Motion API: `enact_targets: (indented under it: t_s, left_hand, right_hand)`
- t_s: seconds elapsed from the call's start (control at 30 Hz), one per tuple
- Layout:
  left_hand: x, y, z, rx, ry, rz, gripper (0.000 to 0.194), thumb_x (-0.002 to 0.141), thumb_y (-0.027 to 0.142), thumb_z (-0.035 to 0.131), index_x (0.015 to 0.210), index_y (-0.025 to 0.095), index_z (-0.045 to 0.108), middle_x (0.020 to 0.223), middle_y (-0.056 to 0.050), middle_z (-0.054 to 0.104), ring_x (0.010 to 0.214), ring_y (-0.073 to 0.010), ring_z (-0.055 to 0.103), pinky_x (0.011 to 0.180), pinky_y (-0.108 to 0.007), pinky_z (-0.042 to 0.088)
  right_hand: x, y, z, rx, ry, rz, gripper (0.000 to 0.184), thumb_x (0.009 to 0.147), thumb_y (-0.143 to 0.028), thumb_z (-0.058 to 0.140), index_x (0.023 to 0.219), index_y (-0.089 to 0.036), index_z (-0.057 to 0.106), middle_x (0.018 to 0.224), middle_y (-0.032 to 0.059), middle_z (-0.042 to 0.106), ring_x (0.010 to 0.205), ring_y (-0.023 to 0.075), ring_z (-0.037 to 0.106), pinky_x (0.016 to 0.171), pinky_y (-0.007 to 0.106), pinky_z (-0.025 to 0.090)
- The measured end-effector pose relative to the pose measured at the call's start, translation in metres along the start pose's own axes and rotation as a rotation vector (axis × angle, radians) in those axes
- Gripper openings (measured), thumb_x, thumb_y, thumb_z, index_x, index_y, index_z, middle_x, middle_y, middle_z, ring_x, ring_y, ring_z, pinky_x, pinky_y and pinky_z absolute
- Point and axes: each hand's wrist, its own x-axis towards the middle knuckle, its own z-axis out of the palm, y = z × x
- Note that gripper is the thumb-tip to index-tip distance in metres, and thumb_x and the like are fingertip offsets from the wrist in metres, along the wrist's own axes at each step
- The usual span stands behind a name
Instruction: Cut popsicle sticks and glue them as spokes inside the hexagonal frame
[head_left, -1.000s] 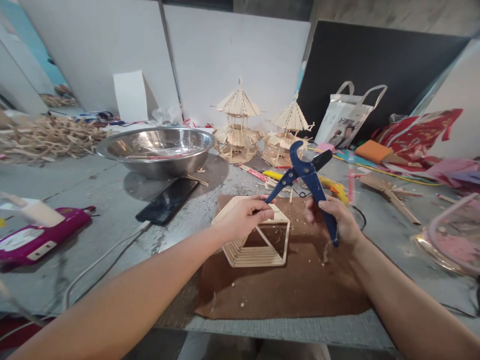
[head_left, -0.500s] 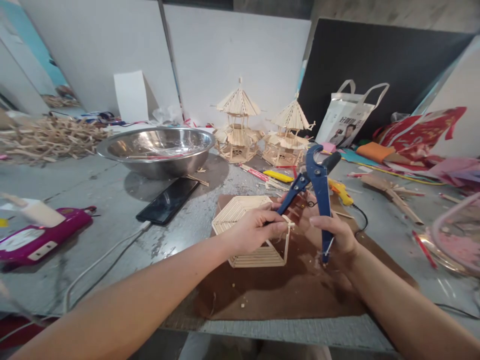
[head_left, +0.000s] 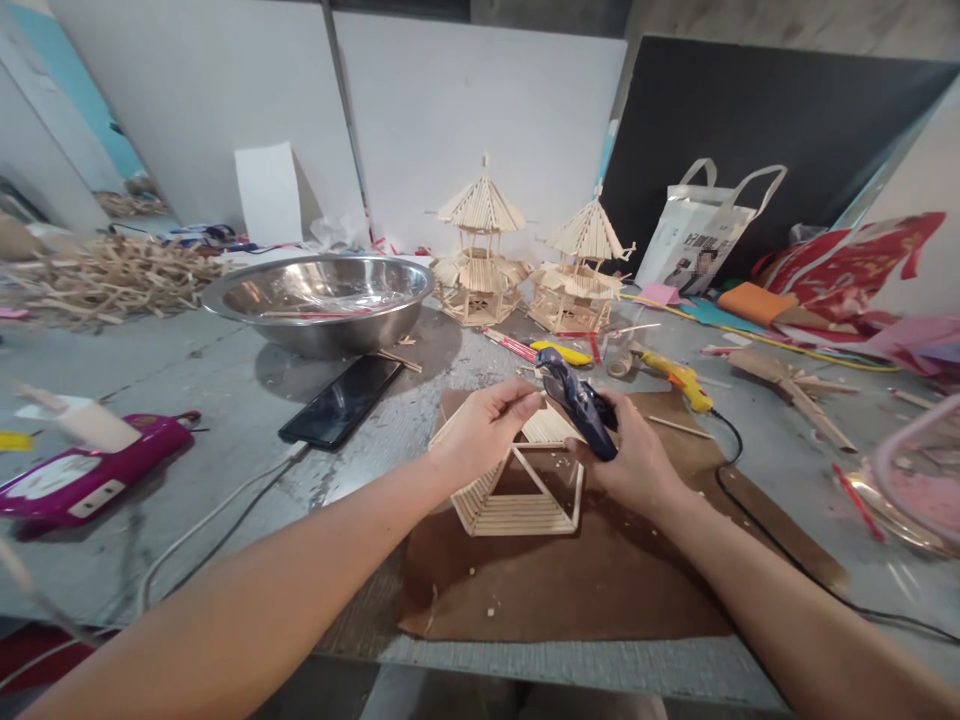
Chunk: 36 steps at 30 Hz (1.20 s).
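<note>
My right hand [head_left: 630, 445] grips a blue pipe cutter [head_left: 574, 400], its handles folded close together and its head tilted toward the upper left. Close to that head, my left hand [head_left: 499, 415] is closed in a pinch; what sits between the fingertips is too small to make out. Beneath both hands lies a flat polygon panel of thin wooden sticks [head_left: 517, 515]. Rows of sticks fill several of its wedges, while the wedge at the right shows bare brown board [head_left: 540, 600]. Part of the panel is hidden by my left hand.
Two stick pavilions [head_left: 480, 275] stand behind, beside a steel bowl [head_left: 322, 335]. A phone [head_left: 341, 400] on a cable lies left. Right of the board's far edge are a yellow glue gun [head_left: 679, 380] with its cord and a yellow utility knife [head_left: 562, 353]. A purple power strip [head_left: 97, 465] sits far left.
The cutter has swung from upright and spread wide to tilted left with its handles together. My left hand has come off its blue arm and moved slightly up and left.
</note>
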Motion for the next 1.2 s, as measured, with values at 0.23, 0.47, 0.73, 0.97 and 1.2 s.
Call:
enact_targets:
  t_s: [0.23,0.47,0.73,0.97,1.2]
  left_hand:
    - [0.0008,-0.0066,0.0019,-0.073,0.007,0.03,0.023,0.077,0.033,0.041,0.078,0.015,0.055,0.071,0.0,0.055,0.069,-0.0102,0.048,0.063,-0.022,0.038]
    - [0.0005,-0.007,0.0016,-0.079,-0.007,0.013,0.024,0.077,0.033,0.041,0.083,0.016,0.057,0.073,0.0,0.056,0.071,-0.0114,0.049,0.066,-0.023,0.038]
    - [0.0012,-0.0072,0.003,-0.196,-0.033,0.027,0.023,0.076,0.03,0.043,0.085,0.016,0.058,0.076,0.0,0.057,0.072,-0.0105,0.048,0.065,-0.021,0.038]
    - [-0.0003,-0.0051,0.0029,-0.073,-0.028,0.001,0.021,0.075,0.03,0.042,0.071,0.016,0.058,0.07,0.003,0.056,0.068,-0.009,0.047,0.059,-0.019,0.037]
    - [0.0,-0.0033,0.0018,-0.028,-0.051,-0.013,0.022,0.076,0.028,0.041,0.066,0.015,0.055,0.067,0.004,0.052,0.061,-0.0073,0.043,0.054,-0.017,0.034]
  right_hand:
    - [0.0,0.0005,0.0008,-0.113,-0.032,-0.087,0.052,0.064,-0.039,0.051,0.108,-0.017,0.034,0.096,0.0094,0.052,0.087,0.0231,0.05,0.072,0.035,0.04]
    - [0.001,0.0021,-0.001,-0.151,-0.046,-0.115,0.05,0.065,-0.035,0.05,0.109,-0.018,0.034,0.097,0.0091,0.052,0.088,0.0233,0.05,0.072,0.035,0.04]
    - [0.0,0.0027,-0.0003,-0.177,-0.06,-0.156,0.051,0.064,-0.036,0.051,0.109,-0.017,0.036,0.101,0.0106,0.051,0.09,0.0231,0.05,0.076,0.036,0.039]
    - [0.0001,0.0011,-0.0017,-0.2,-0.082,-0.146,0.049,0.064,-0.034,0.051,0.108,-0.017,0.037,0.1,0.0102,0.052,0.089,0.0241,0.05,0.073,0.036,0.04]
    - [0.0006,0.0023,-0.0011,-0.187,-0.096,-0.146,0.049,0.062,-0.027,0.05,0.108,-0.018,0.036,0.098,0.0097,0.052,0.089,0.024,0.05,0.073,0.035,0.04]
